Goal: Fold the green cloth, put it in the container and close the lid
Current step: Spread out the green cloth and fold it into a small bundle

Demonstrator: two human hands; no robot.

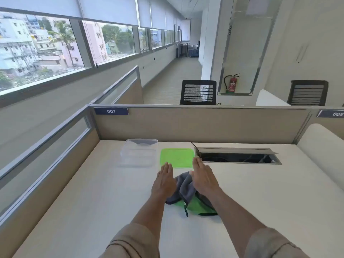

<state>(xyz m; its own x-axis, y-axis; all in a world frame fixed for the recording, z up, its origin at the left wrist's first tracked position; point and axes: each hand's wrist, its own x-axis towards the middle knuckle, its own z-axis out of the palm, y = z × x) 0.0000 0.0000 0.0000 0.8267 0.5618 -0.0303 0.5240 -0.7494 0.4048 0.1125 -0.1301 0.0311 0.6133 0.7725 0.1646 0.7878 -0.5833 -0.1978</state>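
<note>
Daylit office: long windows (55, 47) with half-lowered blinds (104, 8), beige partition (201, 125) behind white table (260, 192), two black mesh chairs (198, 92), red extinguisher (233, 84).

**Desk numbers on the partition plates**

A dark blue plate (111, 111) at the left end of the beige partition (201, 125) behind the counter reads "007" in white digits. A second dark plate (331, 113), at the far right on the next partition section, reads "008". The red fire extinguisher (232, 84) carries a label too small to read.
</note>
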